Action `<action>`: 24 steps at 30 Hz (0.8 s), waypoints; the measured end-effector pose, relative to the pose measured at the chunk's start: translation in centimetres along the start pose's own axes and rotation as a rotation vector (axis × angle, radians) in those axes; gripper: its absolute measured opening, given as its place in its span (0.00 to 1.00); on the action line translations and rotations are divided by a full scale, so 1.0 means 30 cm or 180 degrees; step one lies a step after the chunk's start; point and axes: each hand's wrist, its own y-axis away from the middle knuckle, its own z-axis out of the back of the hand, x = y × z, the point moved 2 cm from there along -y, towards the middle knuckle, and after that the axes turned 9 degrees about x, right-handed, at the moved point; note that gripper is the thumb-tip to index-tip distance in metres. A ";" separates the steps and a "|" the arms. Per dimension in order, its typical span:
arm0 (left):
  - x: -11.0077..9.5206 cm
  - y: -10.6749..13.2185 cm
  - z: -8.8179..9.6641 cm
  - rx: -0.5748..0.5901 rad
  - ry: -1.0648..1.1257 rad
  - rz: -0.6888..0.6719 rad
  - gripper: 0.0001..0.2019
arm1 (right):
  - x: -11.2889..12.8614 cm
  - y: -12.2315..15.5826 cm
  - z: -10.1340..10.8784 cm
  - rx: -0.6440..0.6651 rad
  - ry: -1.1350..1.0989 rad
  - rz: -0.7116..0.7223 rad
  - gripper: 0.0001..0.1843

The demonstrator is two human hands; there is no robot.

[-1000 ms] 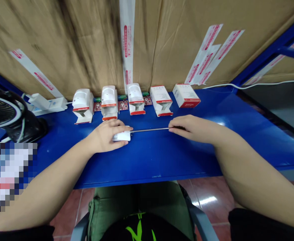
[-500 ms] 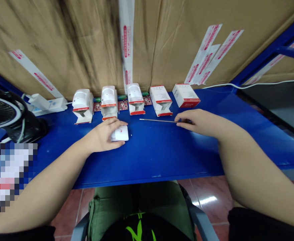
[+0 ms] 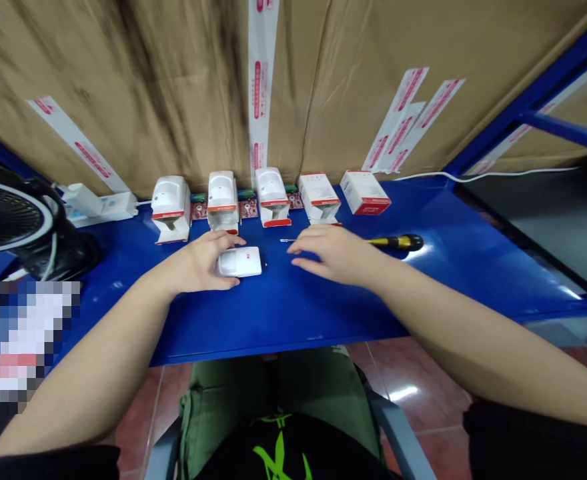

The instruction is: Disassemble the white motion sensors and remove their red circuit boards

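My left hand (image 3: pixel 198 263) rests on the blue table (image 3: pixel 293 307) and grips a small white sensor unit (image 3: pixel 240 262) lying flat. My right hand (image 3: pixel 334 255) hovers just right of it, fingers stretched out and holding nothing. A screwdriver (image 3: pixel 391 241) with a yellow-and-black handle lies on the table behind my right hand, its thin shaft pointing left.
Three white sensors on opened boxes (image 3: pixel 222 200) and two closed white-and-red boxes (image 3: pixel 365 192) line the back of the table, with red circuit boards behind them. A black fan (image 3: pixel 18 227) and a white power strip (image 3: pixel 98 205) stand at the left. Cardboard walls the back.
My right hand has let go of the screwdriver, which now lies on the table, and has moved left toward the sensor unit. My left hand keeps its grip on the unit.
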 end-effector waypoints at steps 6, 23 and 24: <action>0.012 0.001 0.011 0.0164 -0.0037 0.0219 0.35 | 0.125 -0.168 -0.070 0.0645 0.0191 -0.0395 0.12; -0.049 -0.015 -0.031 0.0270 0.0235 -0.0313 0.20 | 0.069 -0.292 -0.068 0.0483 0.0915 -0.0691 0.14; -0.056 -0.020 -0.040 0.0242 0.0219 -0.0358 0.20 | 0.064 -0.286 -0.067 0.0473 0.0833 -0.0721 0.13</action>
